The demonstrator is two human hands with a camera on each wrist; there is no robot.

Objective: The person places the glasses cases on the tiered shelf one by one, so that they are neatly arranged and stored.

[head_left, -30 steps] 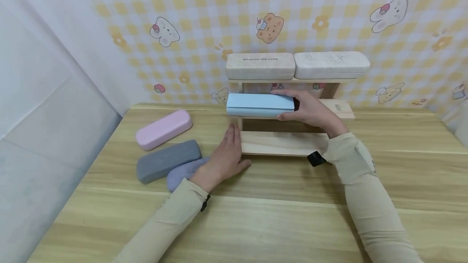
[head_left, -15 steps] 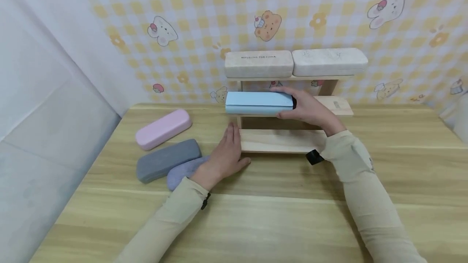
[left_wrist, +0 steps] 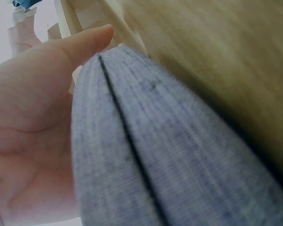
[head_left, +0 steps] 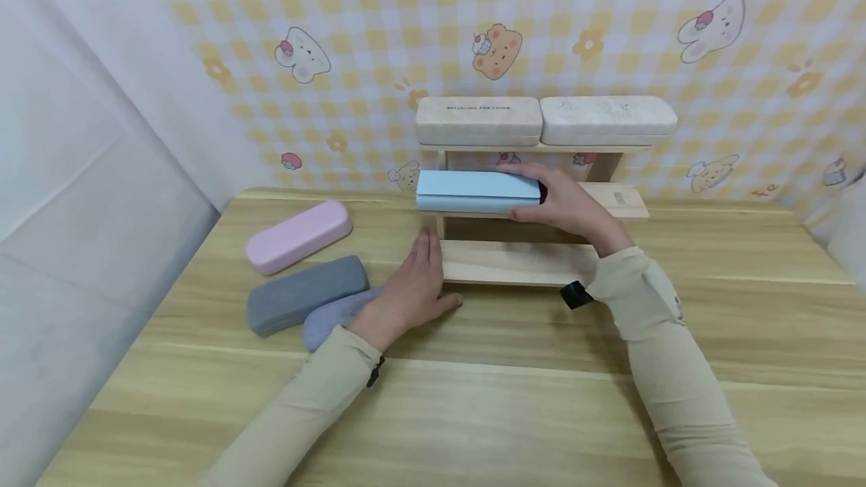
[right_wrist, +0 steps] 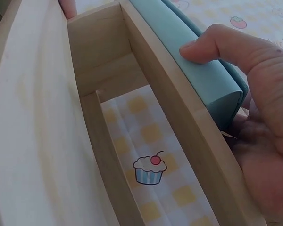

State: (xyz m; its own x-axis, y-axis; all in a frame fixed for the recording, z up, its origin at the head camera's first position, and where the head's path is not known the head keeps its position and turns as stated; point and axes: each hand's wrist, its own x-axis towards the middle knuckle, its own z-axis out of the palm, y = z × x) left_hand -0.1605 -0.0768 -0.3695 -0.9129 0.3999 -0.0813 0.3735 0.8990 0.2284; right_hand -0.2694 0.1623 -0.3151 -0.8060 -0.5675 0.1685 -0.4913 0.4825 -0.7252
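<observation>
A light blue glasses case (head_left: 467, 190) sits on the middle shelf of a wooden tiered rack (head_left: 514, 261), at its left side. My right hand (head_left: 564, 201) holds its right end, thumb at the front and fingers over the top and back; in the right wrist view the thumb presses the front of the blue case (right_wrist: 198, 70). My left hand (head_left: 409, 284) rests with straight fingers against the left end of the lowest shelf, thumb spread. A lavender fabric glasses case (head_left: 334, 318) lies beside the left wrist, partly hidden by it, and fills much of the left wrist view.
On the top shelf stand a beige glasses case (head_left: 479, 121) with printed lettering and a whitish one (head_left: 609, 120). A pink case (head_left: 298, 237) and a grey case (head_left: 306, 295) lie on the wooden table (head_left: 473, 412) at left. A yellow checked cloth (head_left: 379, 51) hangs behind the rack.
The head view shifts slightly. Both hands and the light blue case stay in place.
</observation>
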